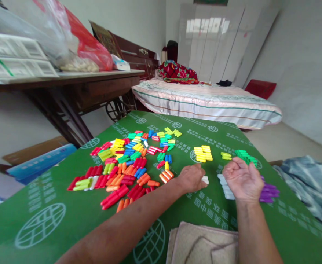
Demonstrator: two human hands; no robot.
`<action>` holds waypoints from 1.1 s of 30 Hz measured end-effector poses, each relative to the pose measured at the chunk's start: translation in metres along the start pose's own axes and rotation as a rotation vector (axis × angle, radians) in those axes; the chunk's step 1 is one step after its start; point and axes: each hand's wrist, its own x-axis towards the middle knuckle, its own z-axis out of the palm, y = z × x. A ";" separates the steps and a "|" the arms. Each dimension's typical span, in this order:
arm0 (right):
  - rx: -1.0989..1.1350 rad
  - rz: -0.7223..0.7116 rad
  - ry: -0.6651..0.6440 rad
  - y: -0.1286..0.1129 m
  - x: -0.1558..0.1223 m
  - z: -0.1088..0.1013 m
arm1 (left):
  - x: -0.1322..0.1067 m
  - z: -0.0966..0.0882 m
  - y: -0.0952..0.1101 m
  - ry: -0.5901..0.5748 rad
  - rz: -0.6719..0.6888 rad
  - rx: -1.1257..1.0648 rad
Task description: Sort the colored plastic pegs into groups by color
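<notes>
My left hand (191,178) rests low over the board, fingers closed on a small white peg-shaped plastic piece (205,179) that pokes out on its right side. My right hand (242,180) is turned palm up, its fingers loosely curled and apart, with nothing visible in it. Under and beside it lie a group of pale white pieces (227,190) and a group of purple pieces (269,191). Beyond it are green pieces (246,157) and a small lime-yellow piece (226,156). A yellow group (203,153) lies beyond my left hand.
Many mixed-colour pieces (130,161) spread over the left of the green board (95,227). A folded beige cloth (202,242) lies at the near edge. A wooden table (95,79) with bags stands left, a bed (205,102) behind, and blue-grey fabric (306,187) right.
</notes>
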 end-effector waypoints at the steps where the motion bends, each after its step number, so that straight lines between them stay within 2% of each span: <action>1: -0.001 0.003 0.001 0.000 0.000 0.000 | 0.003 0.003 0.002 0.009 -0.004 -0.003; 5: -0.014 0.011 0.000 0.000 0.000 0.000 | 0.016 0.011 0.009 0.028 -0.010 -0.019; 14: -0.068 0.030 0.013 -0.001 -0.001 0.002 | 0.036 0.015 0.017 0.027 -0.012 -0.068; 20: -0.124 0.037 0.026 0.000 -0.002 0.005 | 0.036 0.016 0.019 0.041 -0.017 -0.109; 23: -0.117 0.039 0.009 0.002 -0.002 0.007 | 0.021 0.013 0.014 0.076 -0.028 -0.169; 27: -0.094 0.074 -0.056 0.006 -0.002 0.013 | -0.016 0.009 -0.003 0.150 -0.079 -0.296; 33: -0.173 0.170 -0.168 0.019 -0.009 0.034 | -0.091 -0.002 -0.050 0.406 -0.210 -0.662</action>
